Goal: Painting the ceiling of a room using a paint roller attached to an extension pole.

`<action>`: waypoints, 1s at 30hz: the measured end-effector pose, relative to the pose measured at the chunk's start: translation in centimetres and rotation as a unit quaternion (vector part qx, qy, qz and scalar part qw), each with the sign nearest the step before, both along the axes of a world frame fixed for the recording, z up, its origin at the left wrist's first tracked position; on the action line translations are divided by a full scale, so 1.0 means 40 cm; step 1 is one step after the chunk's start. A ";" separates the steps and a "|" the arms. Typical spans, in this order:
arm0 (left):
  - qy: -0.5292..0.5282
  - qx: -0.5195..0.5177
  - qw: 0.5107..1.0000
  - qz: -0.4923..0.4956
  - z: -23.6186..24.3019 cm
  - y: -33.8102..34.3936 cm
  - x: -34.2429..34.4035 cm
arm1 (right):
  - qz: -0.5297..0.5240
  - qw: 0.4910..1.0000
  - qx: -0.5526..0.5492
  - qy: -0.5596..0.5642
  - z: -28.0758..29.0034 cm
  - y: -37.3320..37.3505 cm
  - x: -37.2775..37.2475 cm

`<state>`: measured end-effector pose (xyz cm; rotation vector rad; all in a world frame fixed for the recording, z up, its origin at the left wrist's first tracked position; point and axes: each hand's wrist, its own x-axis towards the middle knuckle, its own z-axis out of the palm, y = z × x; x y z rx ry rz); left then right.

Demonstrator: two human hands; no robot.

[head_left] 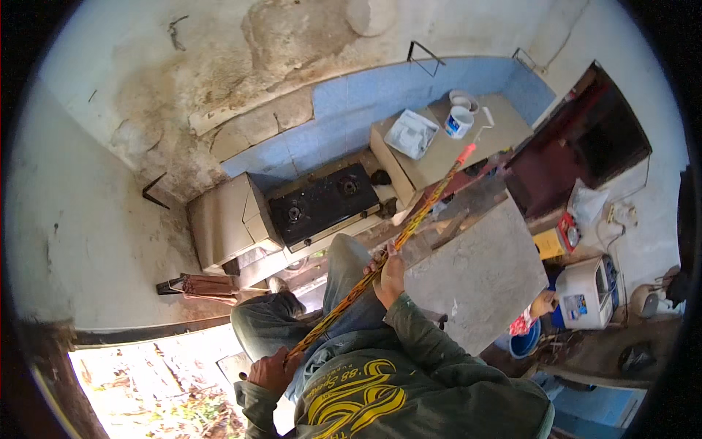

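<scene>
A long pole [420, 214] with a yellow, black and red pattern slants across my body, from the lower left up to the right. My left hand [272, 370] is wrapped round its lower end. Higher up, my right hand [390, 282] closes on it near the middle. At the far end, past a pinkish-red grip, a wire frame carries a small white paint roller [489, 115]. The roller is over the counter, next to a white paint bucket [458, 123] with a blue label. A paint-smeared tray [412, 134] lies left of the bucket.
A black two-burner stove [322, 205] sits in the counter under a peeling, stained wall [219, 80]. To my right stands a grey tabletop [479, 274]. Beyond it are a white appliance [578, 293], a blue bucket [525, 340] and part of another person's hand [543, 303].
</scene>
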<state>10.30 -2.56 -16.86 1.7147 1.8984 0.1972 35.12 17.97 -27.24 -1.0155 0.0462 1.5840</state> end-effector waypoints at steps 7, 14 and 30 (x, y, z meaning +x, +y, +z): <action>0.010 -0.103 0.994 0.025 0.045 0.016 0.064 | 0.074 0.997 -0.029 0.015 -0.095 0.022 -0.015; 0.049 -0.161 0.984 0.051 0.113 -0.005 0.044 | 0.145 0.987 -0.032 0.061 -0.072 0.013 -0.058; 0.146 -0.185 0.970 0.058 0.282 0.058 0.088 | 0.191 0.977 -0.015 0.096 -0.081 0.028 -0.105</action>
